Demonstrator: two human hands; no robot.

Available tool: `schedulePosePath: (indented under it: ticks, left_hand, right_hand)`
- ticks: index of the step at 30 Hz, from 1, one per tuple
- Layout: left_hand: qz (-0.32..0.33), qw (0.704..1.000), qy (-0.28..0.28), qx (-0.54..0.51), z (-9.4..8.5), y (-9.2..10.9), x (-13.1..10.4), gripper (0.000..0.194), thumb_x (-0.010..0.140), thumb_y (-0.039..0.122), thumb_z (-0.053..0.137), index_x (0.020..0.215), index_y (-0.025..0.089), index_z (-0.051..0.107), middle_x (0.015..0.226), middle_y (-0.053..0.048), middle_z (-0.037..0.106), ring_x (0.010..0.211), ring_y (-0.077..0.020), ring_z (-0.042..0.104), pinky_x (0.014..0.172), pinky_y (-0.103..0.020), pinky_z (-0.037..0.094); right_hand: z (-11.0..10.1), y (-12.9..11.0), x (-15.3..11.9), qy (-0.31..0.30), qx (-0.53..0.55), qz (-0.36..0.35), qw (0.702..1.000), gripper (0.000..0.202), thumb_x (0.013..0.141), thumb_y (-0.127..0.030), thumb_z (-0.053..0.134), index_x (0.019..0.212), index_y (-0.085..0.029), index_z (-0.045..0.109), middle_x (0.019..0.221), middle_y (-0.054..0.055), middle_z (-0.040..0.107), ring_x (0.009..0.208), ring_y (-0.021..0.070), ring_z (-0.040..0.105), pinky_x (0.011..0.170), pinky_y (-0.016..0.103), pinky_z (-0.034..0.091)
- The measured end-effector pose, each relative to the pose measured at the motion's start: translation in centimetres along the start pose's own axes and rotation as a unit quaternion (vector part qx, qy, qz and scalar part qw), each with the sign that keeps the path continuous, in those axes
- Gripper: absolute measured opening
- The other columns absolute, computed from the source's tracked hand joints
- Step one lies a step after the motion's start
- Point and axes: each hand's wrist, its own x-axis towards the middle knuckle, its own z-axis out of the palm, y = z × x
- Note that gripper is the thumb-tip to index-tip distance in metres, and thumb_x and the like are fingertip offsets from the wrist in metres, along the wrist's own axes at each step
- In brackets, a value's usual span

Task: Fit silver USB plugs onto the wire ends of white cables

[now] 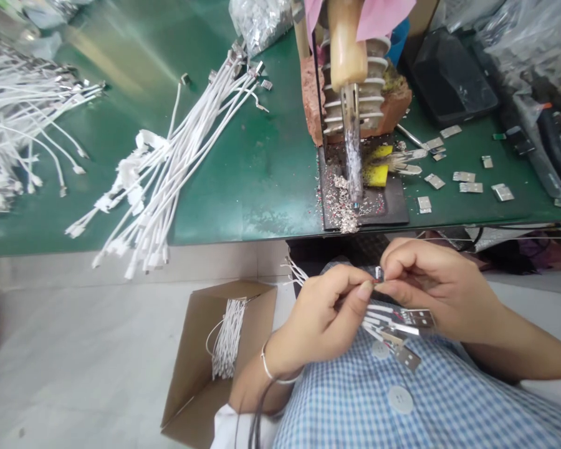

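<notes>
My left hand is closed around several thin white USB cables, whose loose ends stick out on both sides of the fist. Metal USB plugs hang from some of these ends, just below my fingers. Thumb and forefinger pinch one cable end with thin coloured wires showing. Close against it, my right hand pinches a small connector, mostly hidden by the fingertips. Both hands are over my lap, in front of the bench edge.
On the green bench a soldering iron rests in a coil stand, tip toward me. Loose metal plug shells lie right of it, bundles of white cables left. A cardboard box with cables stands below.
</notes>
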Motion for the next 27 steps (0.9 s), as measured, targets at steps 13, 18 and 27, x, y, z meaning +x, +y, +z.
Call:
schedulePosePath:
  ticks: [13,18,27]
  left_hand:
    - [0.009,1.000,0.002,0.012,0.0,0.0,-0.4,0.010,0.097,0.021,0.051,0.091,0.018,0.058,0.070,0.002,0.058,0.057,-0.0084,0.052,0.055,-0.020,0.041]
    - [-0.010,1.000,-0.002,0.001,0.0,0.1,-0.4,0.015,0.098,0.025,0.050,0.088,0.018,0.059,0.068,0.002,0.057,0.054,-0.0080,0.048,0.053,-0.021,0.039]
    - [-0.048,0.993,0.015,-0.104,0.2,-0.1,-0.4,0.017,0.099,0.031,0.051,0.088,0.018,0.056,0.066,0.003,0.054,0.054,-0.0077,0.046,0.050,-0.020,0.038]
  right_hand:
    - [0.4,0.0,0.0,-0.037,-0.004,-0.008,0.999,0.010,0.087,-0.020,0.066,0.079,-0.020,0.060,0.070,-0.002,0.054,0.056,0.0074,0.051,0.046,0.018,0.043]
    - [-0.1,0.3,-0.1,0.019,-0.015,-0.041,0.999,0.016,0.087,-0.015,0.060,0.074,-0.021,0.057,0.067,-0.001,0.053,0.056,0.0110,0.052,0.045,0.022,0.040]
    - [0.6,1.0,-0.9,0.034,0.021,0.014,0.999,0.008,0.091,-0.022,0.064,0.098,-0.024,0.067,0.081,0.001,0.070,0.062,0.0120,0.064,0.051,0.022,0.050]
